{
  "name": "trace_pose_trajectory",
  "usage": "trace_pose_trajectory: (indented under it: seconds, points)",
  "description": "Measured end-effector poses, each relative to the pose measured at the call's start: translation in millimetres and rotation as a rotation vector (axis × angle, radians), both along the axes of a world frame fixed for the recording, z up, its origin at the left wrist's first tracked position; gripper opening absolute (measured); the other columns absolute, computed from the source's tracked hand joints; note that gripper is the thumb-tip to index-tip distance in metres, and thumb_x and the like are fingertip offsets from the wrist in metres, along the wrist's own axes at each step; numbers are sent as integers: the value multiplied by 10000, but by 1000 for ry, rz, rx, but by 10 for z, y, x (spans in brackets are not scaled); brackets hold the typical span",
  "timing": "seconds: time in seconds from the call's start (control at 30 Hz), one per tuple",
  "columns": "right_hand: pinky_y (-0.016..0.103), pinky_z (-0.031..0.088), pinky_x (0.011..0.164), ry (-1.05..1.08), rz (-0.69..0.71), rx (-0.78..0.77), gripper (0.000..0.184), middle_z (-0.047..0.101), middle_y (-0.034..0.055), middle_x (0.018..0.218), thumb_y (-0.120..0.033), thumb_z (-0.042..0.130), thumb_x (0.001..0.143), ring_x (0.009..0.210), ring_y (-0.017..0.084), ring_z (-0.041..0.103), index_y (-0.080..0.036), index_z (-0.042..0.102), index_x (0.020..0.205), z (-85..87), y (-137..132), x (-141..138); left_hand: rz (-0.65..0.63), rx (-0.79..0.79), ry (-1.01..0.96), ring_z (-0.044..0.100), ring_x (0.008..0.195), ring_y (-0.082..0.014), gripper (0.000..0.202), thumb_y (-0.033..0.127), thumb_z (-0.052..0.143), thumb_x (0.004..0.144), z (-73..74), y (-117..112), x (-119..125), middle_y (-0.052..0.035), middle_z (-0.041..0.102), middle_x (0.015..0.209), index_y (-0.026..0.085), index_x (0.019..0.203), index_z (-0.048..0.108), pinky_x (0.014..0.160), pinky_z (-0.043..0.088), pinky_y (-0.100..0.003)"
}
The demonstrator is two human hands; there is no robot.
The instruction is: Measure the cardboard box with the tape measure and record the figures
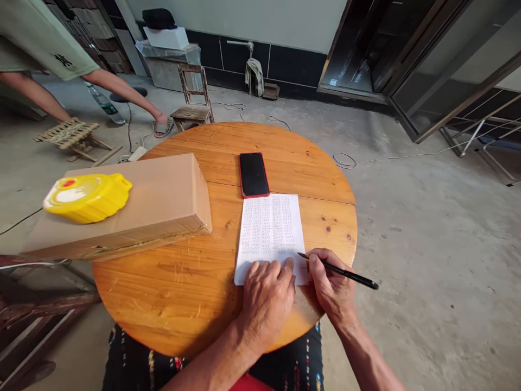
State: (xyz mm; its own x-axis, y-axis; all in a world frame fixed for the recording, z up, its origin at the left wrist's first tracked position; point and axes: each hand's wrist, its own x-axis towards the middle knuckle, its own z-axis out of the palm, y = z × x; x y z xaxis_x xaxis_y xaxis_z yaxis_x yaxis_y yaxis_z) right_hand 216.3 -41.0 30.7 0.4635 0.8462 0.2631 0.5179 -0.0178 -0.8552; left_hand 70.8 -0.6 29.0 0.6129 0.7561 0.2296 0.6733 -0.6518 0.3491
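My right hand [331, 279] is closed around a black pen [352, 275], whose tip points left over the right edge of a white sheet of paper [254, 265]. Rows of small handwritten figures in columns fill most of the sheet. Across its lower part lies my left hand [268, 290], palm down with the fingers stretched forward, holding nothing and pressing on the paper. Just beyond the sheet's top edge is a smartphone [254, 174] with a dark screen and a red case. All of these are on a round wooden table [195, 293].
A cardboard box [158, 190] with a yellow plastic container [89, 196] on it covers the table's left side. Behind stand a small wooden chair [193, 113], a folding stool [71, 136] and a plastic bottle [103, 103]. Another person's legs [118, 87] show at upper left. Cables [345, 160] lie on the floor.
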Motion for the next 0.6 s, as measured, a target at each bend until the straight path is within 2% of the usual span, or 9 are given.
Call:
trace_pose_trajectory:
  seconds: [0.17,0.6]
  points:
    - [224,424,506,62,-16,-11,187,565,-39,608,-300,533,961,515,115,506,-207,636,835,-44,1,2,-17,-2,20,636,771,-240,286,184,591,908,3,-2,0,-12,648,819,220,1189,631,735,485,-426]
    - [207,435,520,-8,11,-34,187,609,-22,658,-280,526,952,552,113,520,-194,647,838,-24,40,-6,-20,14,43,634,772,-229,315,169,598,898,24,0,-7,-10,646,814,225,1206,631,751,471,-412]
